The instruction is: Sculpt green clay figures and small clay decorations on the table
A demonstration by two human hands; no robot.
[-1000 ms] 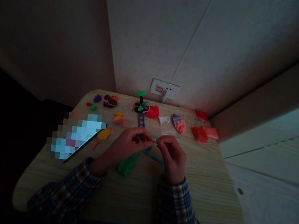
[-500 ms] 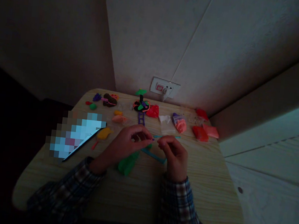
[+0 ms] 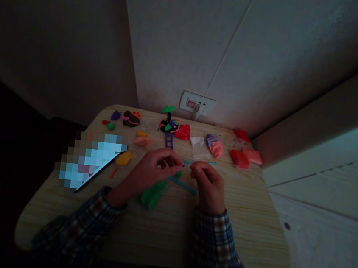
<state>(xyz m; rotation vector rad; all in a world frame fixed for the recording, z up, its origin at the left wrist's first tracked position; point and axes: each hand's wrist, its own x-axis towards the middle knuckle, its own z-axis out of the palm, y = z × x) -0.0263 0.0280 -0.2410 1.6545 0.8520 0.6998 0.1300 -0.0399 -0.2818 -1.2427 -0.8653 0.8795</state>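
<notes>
Over the middle of the table, my left hand point(image 3: 159, 166) pinches a tiny purple bit of modelling clay point(image 3: 183, 166) between thumb and fingertips. Just to its right, my right hand point(image 3: 208, 183) is closed in a pinch; whether anything is between those fingers is too small to see. The two sets of fingertips are slightly apart. Below them lie a blue clay tool point(image 3: 184, 186) and a green clay packet point(image 3: 152, 196). A second thin blue tool point(image 3: 208, 163) lies behind my right hand. A small clay model with a green treetop point(image 3: 169, 125) stands near the wall, with a purple ladder point(image 3: 169, 141) in front.
A lit tablet point(image 3: 95, 165), its screen pixelated, lies at the left. Red and pink clay packets point(image 3: 239, 158) rest at the back right, near a purple and pink packet point(image 3: 215, 147). Yellow clay point(image 3: 125, 158) sits beside the tablet. A wall socket point(image 3: 198, 104) is behind the table.
My right hand's fingertips have drawn slightly away to the right from the purple bit. My left hand stays almost in place. The view has shifted very slightly.
</notes>
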